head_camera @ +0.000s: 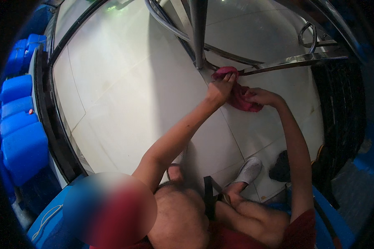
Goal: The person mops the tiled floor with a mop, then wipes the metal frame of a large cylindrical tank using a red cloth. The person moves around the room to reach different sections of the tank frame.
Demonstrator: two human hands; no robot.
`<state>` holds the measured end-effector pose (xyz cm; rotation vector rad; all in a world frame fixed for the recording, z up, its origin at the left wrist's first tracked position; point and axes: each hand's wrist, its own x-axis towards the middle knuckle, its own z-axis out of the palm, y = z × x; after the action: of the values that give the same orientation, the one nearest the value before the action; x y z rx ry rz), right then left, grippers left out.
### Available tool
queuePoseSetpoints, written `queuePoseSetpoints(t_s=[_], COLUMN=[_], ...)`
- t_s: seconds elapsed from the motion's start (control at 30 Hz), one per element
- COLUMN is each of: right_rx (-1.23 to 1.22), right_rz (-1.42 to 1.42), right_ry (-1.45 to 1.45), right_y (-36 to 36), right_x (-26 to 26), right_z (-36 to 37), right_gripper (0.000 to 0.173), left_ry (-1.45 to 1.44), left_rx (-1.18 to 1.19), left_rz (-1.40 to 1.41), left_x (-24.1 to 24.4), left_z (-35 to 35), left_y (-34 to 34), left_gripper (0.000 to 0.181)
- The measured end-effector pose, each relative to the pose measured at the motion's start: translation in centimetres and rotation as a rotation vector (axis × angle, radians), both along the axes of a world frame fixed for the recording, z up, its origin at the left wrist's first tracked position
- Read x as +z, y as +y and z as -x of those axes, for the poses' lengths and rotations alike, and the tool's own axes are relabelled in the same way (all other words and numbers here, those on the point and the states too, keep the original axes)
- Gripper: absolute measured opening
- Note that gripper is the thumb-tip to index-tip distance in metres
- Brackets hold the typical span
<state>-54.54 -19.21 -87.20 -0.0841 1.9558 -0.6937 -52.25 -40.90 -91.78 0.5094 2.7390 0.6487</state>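
Observation:
A red cloth (239, 100) hangs bunched between my two hands, beside the low metal frame. My left hand (220, 89) grips its upper end, close to where a curved metal bar (233, 55) meets a flat shiny bar (286, 61). Lower down and to the right, the fingers of my right hand (263, 96) pinch the cloth's other end. Part of the cloth lies hidden under my left fingers, and whether it wraps the bar I cannot tell. A round metal leg (198, 34) stands just above my left hand.
Pale floor tiles (118, 102) lie beneath. Several blue plastic jerrycans (24, 151) line the left, beyond a black-edged rail (45, 102). At right is a dark, ridged object (342, 115). My feet wear light perforated shoes (251, 169); a dark bundle (280, 166) lies near the right one.

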Motion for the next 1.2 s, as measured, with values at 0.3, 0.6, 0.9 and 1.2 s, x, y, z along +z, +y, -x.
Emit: queuePoseSetpoints(t_s=[0.3,0.6,0.9,1.2], right_rx=[-0.138,-0.094,-0.267,-0.877], right_rz=[0.073,0.018,0.171,0.495], right_ry=[0.031,0.031,0.138,0.371], right_y=[-0.8,-0.5,-1.3,-0.1], right_x=[0.2,0.2,0.6,0.3], right_z=[-0.1,-0.7,-0.2,-1.7], right_gripper=[0.044,0.043,0.034,0.035], left_ry=[0.234,0.043,0.143,-0.028], left_rx=[-0.053,-0.078,-0.122,-0.148], left_rz=[0.212,-0.041,0.261,-0.967], left_x=[-0.8,1.7,-1.6,1.9], left_z=[1.6,0.9,2.7,0.3], left_y=[-1.7,-1.3,-2.8,0.1], left_gripper=[0.046,0.047,0.040,0.054])
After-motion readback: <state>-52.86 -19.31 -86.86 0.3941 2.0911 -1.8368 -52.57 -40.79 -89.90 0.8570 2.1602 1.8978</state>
